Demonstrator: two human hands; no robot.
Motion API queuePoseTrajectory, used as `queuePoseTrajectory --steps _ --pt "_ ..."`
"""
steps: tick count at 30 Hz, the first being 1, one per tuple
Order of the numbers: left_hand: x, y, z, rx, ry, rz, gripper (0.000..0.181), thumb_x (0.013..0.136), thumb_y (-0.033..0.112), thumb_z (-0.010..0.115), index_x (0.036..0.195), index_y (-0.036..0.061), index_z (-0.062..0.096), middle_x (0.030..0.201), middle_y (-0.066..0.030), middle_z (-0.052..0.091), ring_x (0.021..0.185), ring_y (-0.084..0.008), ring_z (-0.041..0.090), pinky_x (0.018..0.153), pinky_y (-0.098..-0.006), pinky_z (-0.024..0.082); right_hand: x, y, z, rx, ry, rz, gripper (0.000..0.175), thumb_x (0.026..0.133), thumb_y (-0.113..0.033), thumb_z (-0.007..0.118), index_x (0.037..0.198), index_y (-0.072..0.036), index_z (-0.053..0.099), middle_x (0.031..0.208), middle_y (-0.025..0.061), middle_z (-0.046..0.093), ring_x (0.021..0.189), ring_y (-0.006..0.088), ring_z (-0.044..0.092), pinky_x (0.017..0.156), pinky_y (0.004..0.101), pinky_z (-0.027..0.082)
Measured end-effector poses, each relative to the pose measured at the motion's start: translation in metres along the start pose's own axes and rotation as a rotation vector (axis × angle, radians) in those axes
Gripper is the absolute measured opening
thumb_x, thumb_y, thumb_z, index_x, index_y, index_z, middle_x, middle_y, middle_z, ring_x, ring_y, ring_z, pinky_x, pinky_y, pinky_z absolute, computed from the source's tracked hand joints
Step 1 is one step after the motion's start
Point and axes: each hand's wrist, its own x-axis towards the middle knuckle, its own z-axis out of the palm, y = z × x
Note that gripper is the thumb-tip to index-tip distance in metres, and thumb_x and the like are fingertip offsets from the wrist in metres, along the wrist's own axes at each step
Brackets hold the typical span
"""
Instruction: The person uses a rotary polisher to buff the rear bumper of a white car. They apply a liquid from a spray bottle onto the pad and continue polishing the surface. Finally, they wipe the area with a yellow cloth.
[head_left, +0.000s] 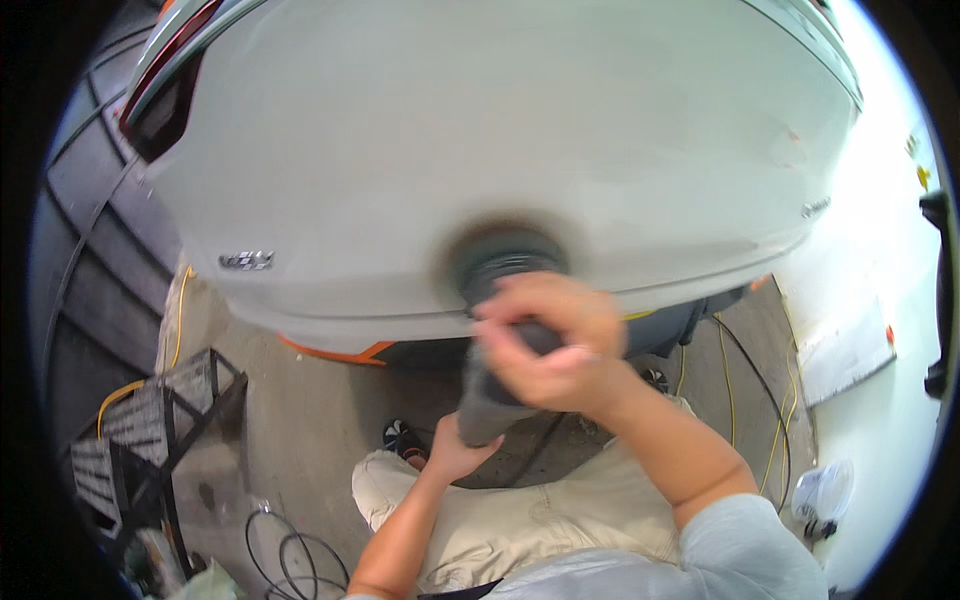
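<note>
A dark electric polisher (484, 397) is in both of my hands. Its round pad (514, 251), blurred, lies against the lower middle of a pale car tailgate (480, 135). My right hand (559, 337) is wrapped around the black handle (536, 336) close behind the head. Lower down, my left hand (457, 450) holds the rear end of the tool's body. A chrome badge (247, 260) sits on the tailgate's left side, and a small emblem (816, 207) on its right. Faint reddish marks (793, 137) show on the panel's right part. My hands hide part of the polisher.
A black metal step stand (172, 420) is at the left. Coiled black cable (292, 555) lies on the concrete floor (300, 435). Yellow cords (727, 390) and a black cord (765, 390) run along the right. A clear plastic container (823, 491) stands beside the white wall (885, 450).
</note>
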Motion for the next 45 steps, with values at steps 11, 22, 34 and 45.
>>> queuePoseTrajectory --steps 11,22,34,45 --pt "0.055 -0.054 0.054 -0.156 -0.052 0.111 0.033 0.083 0.009 0.086 0.113 0.0008 0.075 0.102 -0.0089 0.080 0.097 -0.0131 0.073 0.091 -0.0337 0.058 -0.027 0.007 -0.029 -0.054 -0.009 -0.008 0.015 0.078 0.008 0.077 0.081 -0.005 0.069 0.078 0.0089 0.076 0.082 0.0263 0.081 0.094 0.0459 0.062" --pt "0.046 -0.094 -0.011 -0.555 -0.045 0.051 0.047 0.088 0.018 0.093 0.127 0.0046 0.071 0.127 -0.0077 0.077 0.118 -0.0184 0.071 0.101 -0.0381 0.056 0.014 -0.025 0.118 -0.101 -0.228 -0.254 0.020 0.072 0.001 0.086 0.084 -0.007 0.072 0.080 0.0084 0.074 0.073 0.0304 0.075 0.081 0.0424 0.065" --pt "0.032 -0.107 -0.056 -0.781 -0.070 0.100 0.071 0.096 0.016 0.087 0.157 0.0077 0.052 0.161 -0.0084 0.053 0.145 -0.0220 0.053 0.121 -0.0425 0.043 0.035 -0.045 0.231 -0.084 -0.400 -0.271 0.023 0.083 -0.014 0.084 0.086 -0.009 0.062 0.075 0.0084 0.063 0.069 0.0307 0.068 0.063 0.0427 0.053" --pt "0.045 -0.069 -0.005 -0.347 0.080 0.105 0.045 0.089 0.020 0.088 0.124 0.0034 0.067 0.122 -0.0072 0.073 0.113 -0.0172 0.068 0.097 -0.0367 0.053 -0.006 -0.006 0.075 -0.069 -0.102 -0.292 0.020 0.077 -0.005 0.084 0.090 -0.008 0.068 0.082 0.0052 0.070 0.077 0.0245 0.073 0.085 0.0413 0.063"
